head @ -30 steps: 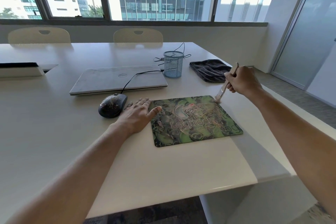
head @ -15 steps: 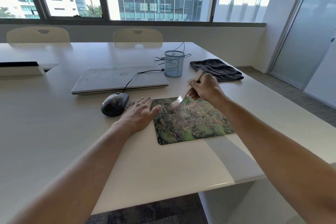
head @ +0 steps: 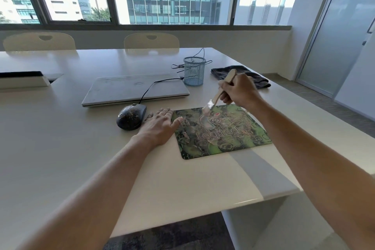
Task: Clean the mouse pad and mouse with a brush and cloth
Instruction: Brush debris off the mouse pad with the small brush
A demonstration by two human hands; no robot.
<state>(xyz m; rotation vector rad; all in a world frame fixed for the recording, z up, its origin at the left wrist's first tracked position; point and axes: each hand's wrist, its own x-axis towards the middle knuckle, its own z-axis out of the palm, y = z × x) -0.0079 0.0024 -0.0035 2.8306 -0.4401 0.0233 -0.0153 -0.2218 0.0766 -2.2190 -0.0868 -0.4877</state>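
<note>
the right hand's fingers (head: 226,96) are curled tight round the pale wooden handle of a small flat paintbrush (head: 217,95), so the right hand (head: 240,92) holds it slanted down and to the left. its light bristles meet the far middle of the green patterned rectangular mouse pad (head: 223,138), just above the printed lettering. the left hand (head: 160,126) lies flat, fingers straight and close together, on the white table (head: 60,148). its thumb rests on the pad's left edge, seemingly pinning it, and its fingertips sit just beside the dark wired mouse (head: 132,116).

judging by this, the work is in its first stage: brushing the pad. fine golden-brown specks show across the pad's middle and right, so that sweep looks unfinished. the mouse's top is speckled likewise and looks untouched. the dark grey crumpled cloth (head: 261,81) lies at the far right of the table, behind the right hand and apart from the pad, so wiping both pad and mouse appears left to do.
</note>
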